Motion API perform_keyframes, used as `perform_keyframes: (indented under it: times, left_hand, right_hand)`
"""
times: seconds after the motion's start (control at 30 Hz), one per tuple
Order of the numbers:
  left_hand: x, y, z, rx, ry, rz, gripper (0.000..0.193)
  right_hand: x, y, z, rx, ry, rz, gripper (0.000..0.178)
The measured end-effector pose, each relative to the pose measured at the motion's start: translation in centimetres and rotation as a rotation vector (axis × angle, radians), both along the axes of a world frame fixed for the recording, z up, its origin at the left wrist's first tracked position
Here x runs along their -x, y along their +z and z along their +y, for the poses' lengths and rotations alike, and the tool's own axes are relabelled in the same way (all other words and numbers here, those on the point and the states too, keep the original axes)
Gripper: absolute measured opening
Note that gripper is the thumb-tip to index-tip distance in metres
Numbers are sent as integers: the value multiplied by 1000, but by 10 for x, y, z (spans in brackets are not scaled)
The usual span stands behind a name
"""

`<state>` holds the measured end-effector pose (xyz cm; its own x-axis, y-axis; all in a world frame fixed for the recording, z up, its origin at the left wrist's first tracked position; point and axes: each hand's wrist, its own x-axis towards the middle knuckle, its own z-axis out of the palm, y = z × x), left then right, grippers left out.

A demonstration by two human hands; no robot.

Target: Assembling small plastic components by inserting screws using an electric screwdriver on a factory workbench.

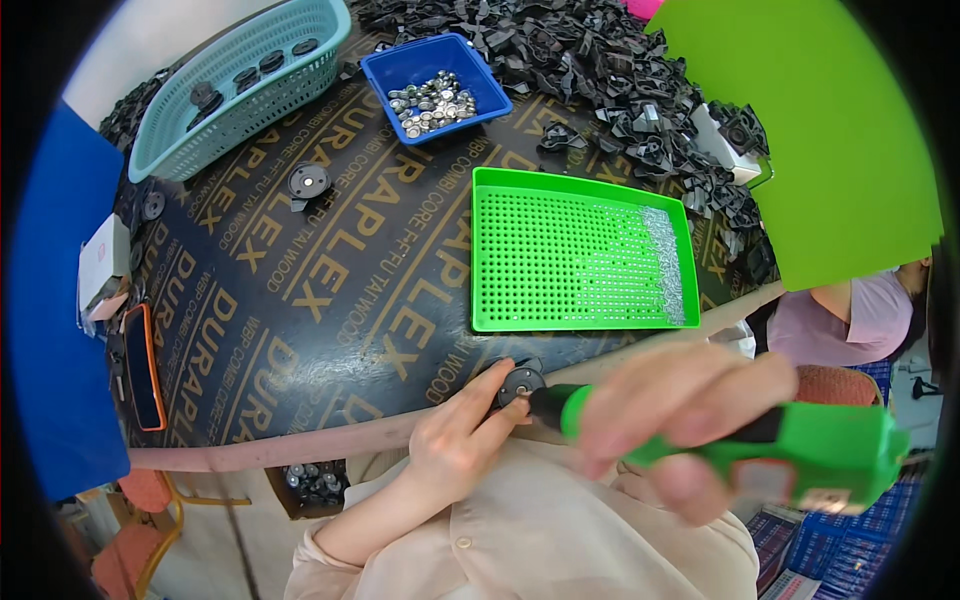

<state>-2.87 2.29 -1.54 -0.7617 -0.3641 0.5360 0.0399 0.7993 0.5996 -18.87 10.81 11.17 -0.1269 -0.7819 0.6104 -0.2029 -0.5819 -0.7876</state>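
Observation:
At the near table edge, my left hand (455,440) grips a small black round part (520,386) with its fingers around the rim. My right hand (690,400), blurred by motion, is wrapped around a green and black power screwdriver (845,440). The screwdriver's black tip points left and meets the round part; the exact contact is too small to make out. Just beyond my hands lies a green perforated tray (530,240), with many small silver screws (664,262) gathered along its right side. A similar black round part (309,182) rests farther off on the table.
A teal basket (160,150) holds several black round parts. The blue bin (480,60) contains small metal pieces. Black plastic parts (600,70) are heaped along the back. At left lie an orange-edged phone (146,370) and a white box (103,262). Another person (840,320) sits at right.

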Motion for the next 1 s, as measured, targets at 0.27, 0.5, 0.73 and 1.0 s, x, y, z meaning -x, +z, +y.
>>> perform_keyframes:
  times: [0.27,0.5,0.73,1.0]
  left_hand:
    - [3,-3,1,4,8,32,27]
    - [4,-1,1,-45,3,28,30]
    - [4,-2,0,-62,-8,37,33]
    - [3,-2,2,-63,11,10,35]
  right_hand:
    - [45,-15,-4,231,-698,-173,16]
    - [46,-24,-12,174,-679,-196,14]
    - [45,-25,-14,164,-723,-133,13]
    - [44,-27,-16,161,-696,-115,12]
